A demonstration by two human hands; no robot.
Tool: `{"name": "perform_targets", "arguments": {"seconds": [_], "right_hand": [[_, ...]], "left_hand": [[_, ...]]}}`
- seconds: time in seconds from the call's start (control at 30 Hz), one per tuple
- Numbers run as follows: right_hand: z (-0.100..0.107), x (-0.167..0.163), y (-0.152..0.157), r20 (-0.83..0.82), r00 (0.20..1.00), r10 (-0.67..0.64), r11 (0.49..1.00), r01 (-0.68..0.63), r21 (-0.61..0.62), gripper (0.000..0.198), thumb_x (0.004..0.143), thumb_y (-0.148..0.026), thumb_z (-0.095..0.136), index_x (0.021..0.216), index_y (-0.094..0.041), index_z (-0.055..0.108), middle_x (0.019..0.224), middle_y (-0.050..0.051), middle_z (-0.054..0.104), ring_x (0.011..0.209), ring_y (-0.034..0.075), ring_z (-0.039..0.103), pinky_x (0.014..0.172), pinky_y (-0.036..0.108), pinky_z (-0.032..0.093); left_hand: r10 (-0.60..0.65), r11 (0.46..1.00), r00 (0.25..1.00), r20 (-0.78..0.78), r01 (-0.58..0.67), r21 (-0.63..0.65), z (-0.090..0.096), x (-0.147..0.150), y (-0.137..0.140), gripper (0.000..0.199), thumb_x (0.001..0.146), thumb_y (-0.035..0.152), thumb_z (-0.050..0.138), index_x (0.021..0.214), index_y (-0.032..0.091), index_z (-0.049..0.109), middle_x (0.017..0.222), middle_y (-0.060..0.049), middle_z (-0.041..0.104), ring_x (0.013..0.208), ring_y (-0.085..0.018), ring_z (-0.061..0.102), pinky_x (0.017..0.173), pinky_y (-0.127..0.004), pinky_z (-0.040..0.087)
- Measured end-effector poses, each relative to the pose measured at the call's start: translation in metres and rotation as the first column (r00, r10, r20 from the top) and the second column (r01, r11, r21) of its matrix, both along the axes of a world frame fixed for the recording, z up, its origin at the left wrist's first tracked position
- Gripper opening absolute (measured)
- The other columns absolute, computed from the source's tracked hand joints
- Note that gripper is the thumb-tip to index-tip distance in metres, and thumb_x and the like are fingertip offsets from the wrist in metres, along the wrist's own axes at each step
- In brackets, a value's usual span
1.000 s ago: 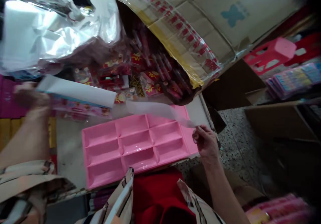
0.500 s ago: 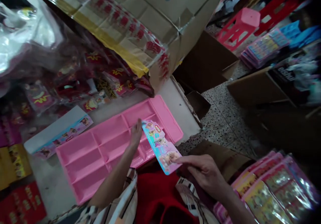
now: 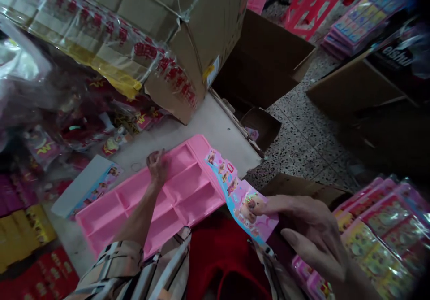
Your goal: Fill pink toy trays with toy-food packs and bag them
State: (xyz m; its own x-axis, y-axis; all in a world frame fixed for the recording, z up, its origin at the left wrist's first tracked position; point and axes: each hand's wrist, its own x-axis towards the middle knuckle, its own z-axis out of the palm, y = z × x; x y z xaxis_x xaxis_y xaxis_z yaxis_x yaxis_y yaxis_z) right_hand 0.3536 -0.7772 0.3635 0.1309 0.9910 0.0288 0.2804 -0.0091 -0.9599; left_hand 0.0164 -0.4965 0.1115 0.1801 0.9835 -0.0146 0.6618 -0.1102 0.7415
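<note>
A pink plastic tray with several compartments (image 3: 171,191) lies at a slant on the pale table. My left hand (image 3: 157,167) is closed over its far rim, fingers curled on the edge. My right hand (image 3: 312,228) holds the near end of a printed card (image 3: 247,203), pink and blue with cartoon animals. The index finger lies on the card while the thumb stands off below it. The card's far end rests along the tray's right end strip, and its middle bends. A second printed card (image 3: 92,190) lies on the table past the tray's far left side, its white part showing.
A large taped cardboard carton (image 3: 188,62) stands at the back, beside bagged red goods (image 3: 77,134). Open cardboard boxes (image 3: 262,62) sit on the speckled floor at right. Packed colourful trays (image 3: 379,232) are stacked by my right arm. A pink stool (image 3: 316,4) stands farther off.
My left hand has moved left and taken hold of the tray's far rim. My right hand has brought the card right, onto the tray's end strip. The camera view has shifted too.
</note>
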Motion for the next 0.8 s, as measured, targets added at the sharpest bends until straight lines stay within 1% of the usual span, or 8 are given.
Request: {"name": "perform_targets", "arguments": {"seconds": [0.13, 0.23, 0.3, 0.33, 0.4, 0.5, 0.67, 0.8], "right_hand": [[-0.017, -0.008, 0.01, -0.076, 0.991, -0.113, 0.994, 0.111, -0.021, 0.025, 0.088, -0.028, 0.076, 0.113, -0.03, 0.075, 0.105, 0.008, 0.079, 0.097, 0.026, 0.077, 0.08, 0.031, 0.064], [-0.022, -0.019, 0.014, -0.058, 0.985, -0.165, 0.986, 0.166, 0.008, 0.021, 0.087, -0.017, 0.075, 0.104, -0.028, 0.075, 0.095, 0.005, 0.08, 0.087, 0.021, 0.078, 0.077, 0.027, 0.064], [-0.021, -0.025, 0.007, -0.072, 0.98, -0.185, 0.983, 0.186, 0.006, 0.017, 0.087, -0.015, 0.075, 0.098, -0.027, 0.075, 0.09, 0.003, 0.08, 0.082, 0.02, 0.078, 0.074, 0.025, 0.064], [-0.02, -0.028, 0.001, -0.099, 0.973, -0.209, 0.978, 0.207, -0.027, 0.014, 0.087, -0.016, 0.074, 0.097, -0.026, 0.075, 0.09, 0.004, 0.08, 0.082, 0.02, 0.078, 0.074, 0.025, 0.065], [-0.021, -0.031, -0.019, -0.157, 0.929, -0.335, 0.936, 0.308, -0.174, 0.009, 0.088, -0.021, 0.075, 0.096, -0.024, 0.074, 0.094, 0.006, 0.08, 0.083, 0.021, 0.078, 0.074, 0.025, 0.065], [-0.043, -0.035, -0.058, -0.149, 0.78, -0.608, 0.736, 0.483, -0.474, 0.039, 0.084, -0.035, 0.081, 0.118, -0.023, 0.067, 0.095, 0.006, 0.08, 0.086, 0.023, 0.079, 0.074, 0.026, 0.065], [-0.141, -0.061, -0.095, -0.1, 0.613, -0.783, 0.43, 0.418, -0.8, 0.074, 0.065, -0.058, 0.088, 0.122, -0.017, 0.065, 0.086, 0.008, 0.08, 0.086, 0.028, 0.078, 0.07, 0.032, 0.063], [-0.223, -0.092, -0.076, -0.246, 0.475, -0.845, 0.441, 0.359, -0.823, 0.052, 0.06, -0.061, 0.087, 0.081, -0.016, 0.073, 0.086, 0.011, 0.079, 0.08, 0.027, 0.076, 0.071, 0.033, 0.06]], "left_hand": [[0.009, 0.858, 0.99, 0.139, 0.064, -0.51, 0.031, 0.041, -0.045, 0.071, 0.082, 0.081, 0.056, 0.088, 0.012, 0.072, 0.097, -0.017, 0.073, 0.11, -0.034, 0.064, 0.099, -0.051, 0.048], [0.006, 0.506, 0.933, 0.361, 0.308, -0.806, 0.044, 0.091, -0.1, 0.093, 0.082, 0.093, 0.027, 0.084, 0.012, 0.072, 0.082, -0.02, 0.074, 0.079, -0.031, 0.071, 0.075, -0.047, 0.057], [0.234, 0.242, 0.804, 0.547, 0.496, -0.834, 0.046, 0.128, -0.131, 0.094, 0.077, 0.096, 0.032, 0.09, 0.012, 0.072, 0.087, -0.019, 0.075, 0.076, -0.03, 0.071, 0.074, -0.045, 0.058], [0.389, 0.189, 0.723, 0.57, 0.543, -0.818, 0.045, 0.144, -0.141, 0.087, 0.075, 0.094, 0.045, 0.091, 0.012, 0.072, 0.087, -0.018, 0.075, 0.076, -0.028, 0.071, 0.077, -0.043, 0.058], [0.616, 0.256, 0.586, 0.527, 0.484, -0.837, 0.043, 0.169, -0.148, 0.064, 0.071, 0.076, 0.075, 0.088, 0.014, 0.07, 0.082, -0.01, 0.073, 0.071, -0.022, 0.069, 0.079, -0.037, 0.057], [0.703, 0.462, 0.496, 0.51, 0.227, -0.857, 0.038, 0.175, -0.132, 0.044, 0.063, 0.044, 0.094, 0.089, 0.017, 0.071, 0.081, -0.002, 0.073, 0.069, -0.014, 0.066, 0.076, -0.026, 0.055], [0.433, 0.722, 0.714, 0.55, 0.09, -0.686, 0.041, 0.126, -0.081, 0.039, 0.054, 0.037, 0.095, 0.083, 0.017, 0.078, 0.085, -0.003, 0.076, 0.076, -0.014, 0.068, 0.072, -0.023, 0.055], [0.158, 0.814, 0.859, 0.487, 0.166, -0.557, 0.041, 0.108, -0.034, 0.038, 0.052, 0.034, 0.095, 0.082, 0.017, 0.078, 0.083, -0.003, 0.076, 0.073, -0.016, 0.068, 0.071, -0.027, 0.056]]}}
